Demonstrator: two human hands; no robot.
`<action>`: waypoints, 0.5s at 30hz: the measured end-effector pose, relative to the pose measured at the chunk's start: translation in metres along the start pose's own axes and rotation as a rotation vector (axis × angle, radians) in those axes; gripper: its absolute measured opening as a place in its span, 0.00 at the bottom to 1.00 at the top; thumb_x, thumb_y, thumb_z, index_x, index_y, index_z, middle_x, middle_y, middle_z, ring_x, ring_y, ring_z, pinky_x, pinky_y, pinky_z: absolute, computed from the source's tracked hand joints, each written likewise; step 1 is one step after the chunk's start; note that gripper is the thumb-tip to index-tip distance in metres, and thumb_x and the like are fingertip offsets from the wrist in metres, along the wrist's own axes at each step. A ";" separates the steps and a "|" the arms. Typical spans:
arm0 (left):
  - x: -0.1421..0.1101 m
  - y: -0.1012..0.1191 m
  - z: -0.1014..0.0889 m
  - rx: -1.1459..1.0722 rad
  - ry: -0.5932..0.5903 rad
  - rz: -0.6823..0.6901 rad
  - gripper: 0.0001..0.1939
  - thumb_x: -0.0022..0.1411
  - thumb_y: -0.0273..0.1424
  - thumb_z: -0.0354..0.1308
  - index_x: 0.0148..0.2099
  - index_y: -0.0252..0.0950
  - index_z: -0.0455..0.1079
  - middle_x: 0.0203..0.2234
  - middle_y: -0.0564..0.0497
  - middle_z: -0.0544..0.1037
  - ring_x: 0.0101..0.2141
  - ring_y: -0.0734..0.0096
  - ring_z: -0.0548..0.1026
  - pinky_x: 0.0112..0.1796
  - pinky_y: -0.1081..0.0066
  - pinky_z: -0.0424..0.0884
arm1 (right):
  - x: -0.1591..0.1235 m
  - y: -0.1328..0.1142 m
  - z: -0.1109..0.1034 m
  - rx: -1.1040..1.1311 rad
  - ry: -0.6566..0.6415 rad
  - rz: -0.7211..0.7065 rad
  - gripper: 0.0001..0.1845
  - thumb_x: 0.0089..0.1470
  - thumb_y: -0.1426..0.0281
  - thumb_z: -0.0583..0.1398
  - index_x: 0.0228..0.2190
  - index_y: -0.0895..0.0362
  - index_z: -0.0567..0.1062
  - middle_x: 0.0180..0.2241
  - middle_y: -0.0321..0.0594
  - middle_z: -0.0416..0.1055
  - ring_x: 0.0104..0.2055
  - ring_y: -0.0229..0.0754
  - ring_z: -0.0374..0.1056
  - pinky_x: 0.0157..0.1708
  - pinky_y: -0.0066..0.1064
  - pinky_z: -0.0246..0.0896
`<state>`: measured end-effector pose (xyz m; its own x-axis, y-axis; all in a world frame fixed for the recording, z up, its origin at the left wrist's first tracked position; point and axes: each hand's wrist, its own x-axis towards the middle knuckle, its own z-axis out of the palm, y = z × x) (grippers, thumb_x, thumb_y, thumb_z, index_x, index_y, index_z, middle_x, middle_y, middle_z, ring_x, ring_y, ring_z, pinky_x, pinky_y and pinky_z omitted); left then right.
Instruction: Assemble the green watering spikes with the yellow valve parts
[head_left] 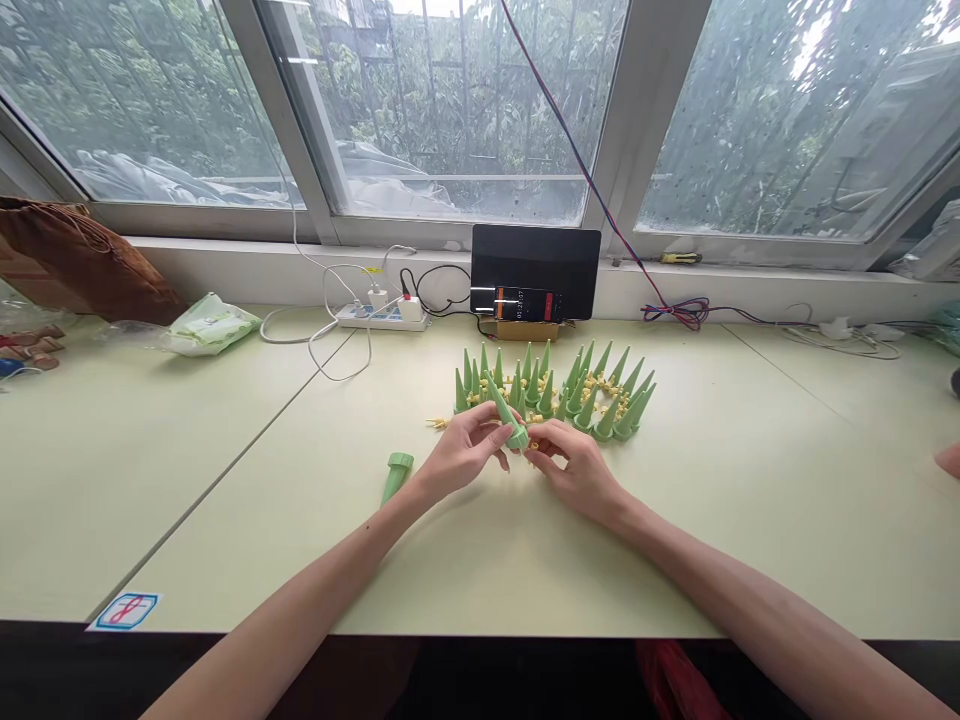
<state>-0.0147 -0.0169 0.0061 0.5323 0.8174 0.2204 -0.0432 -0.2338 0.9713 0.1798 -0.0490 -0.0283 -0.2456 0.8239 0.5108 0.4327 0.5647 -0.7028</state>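
Above the table, my left hand (471,448) is closed round a green plastic watering spike (501,402), its point tilted up and its wide cap toward me. My right hand (574,462) pinches a small yellow plastic fitting (533,447) right beside that cap; whether the two touch cannot be made out. Just beyond my hands, several green spikes (628,415) stand point up in rings, with many small yellow fittings (600,388) among them. Another green spike (396,477) lies near my left forearm, cap away from me and partly hidden.
A phone (527,304) leans against a black screen (535,262) at the back. A power strip (382,318) with cables sits left of it. Farther left are a green-white packet (213,325) and a brown bag (82,260). Bundled red-blue wires (686,314) lie at the right.
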 end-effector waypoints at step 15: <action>-0.004 -0.002 0.004 0.149 0.119 -0.088 0.19 0.63 0.42 0.61 0.29 0.37 0.58 0.15 0.59 0.66 0.18 0.74 0.73 0.21 0.76 0.67 | -0.004 -0.005 0.002 0.072 0.059 -0.056 0.10 0.58 0.72 0.60 0.43 0.55 0.72 0.33 0.40 0.73 0.31 0.40 0.71 0.32 0.34 0.71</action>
<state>-0.0134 -0.0213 0.0027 0.4242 0.8926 0.1529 0.1292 -0.2268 0.9653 0.1767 -0.0546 -0.0278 -0.2153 0.7877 0.5772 0.3555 0.6138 -0.7049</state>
